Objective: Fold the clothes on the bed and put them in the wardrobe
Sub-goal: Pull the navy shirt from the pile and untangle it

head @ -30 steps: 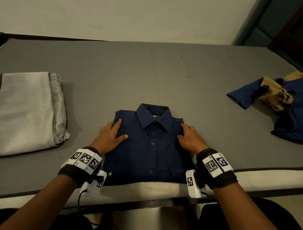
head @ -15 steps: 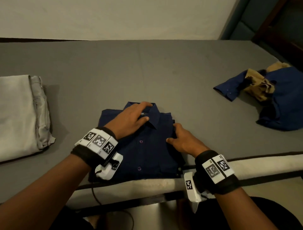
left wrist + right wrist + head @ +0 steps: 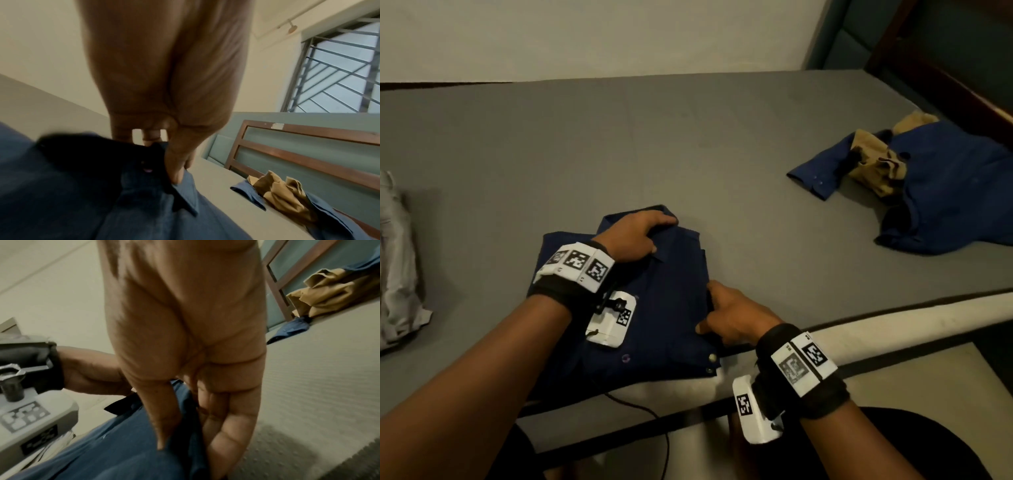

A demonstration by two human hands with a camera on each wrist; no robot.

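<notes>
A folded navy shirt point(image 3: 664, 308) lies buttoned side up near the bed's front edge. My left hand point(image 3: 659, 236) grips its collar at the far end, thumb on the front and fingers curled behind. In the left wrist view, my left hand point(image 3: 164, 151) pinches the collar of the navy shirt point(image 3: 92, 203). My right hand point(image 3: 705, 313) holds the shirt's right edge, thumb on top and fingers tucked underneath. In the right wrist view, the folded layers of the navy shirt point(image 3: 123, 454) sit between the thumb and fingers of my right hand point(image 3: 185, 434).
A folded grey garment point(image 3: 397, 274) lies at the left on the grey bed point(image 3: 688, 137). An unfolded blue shirt point(image 3: 955, 205) with a crumpled tan garment point(image 3: 876, 164) on it lies at the right, beside the wooden headboard point(image 3: 945, 75). The bed's white front edge point(image 3: 893, 325) runs below my wrists.
My left hand moved from the shirt's left shoulder up to the collar and closed on it. My right hand slid down the right edge and its fingers went under.
</notes>
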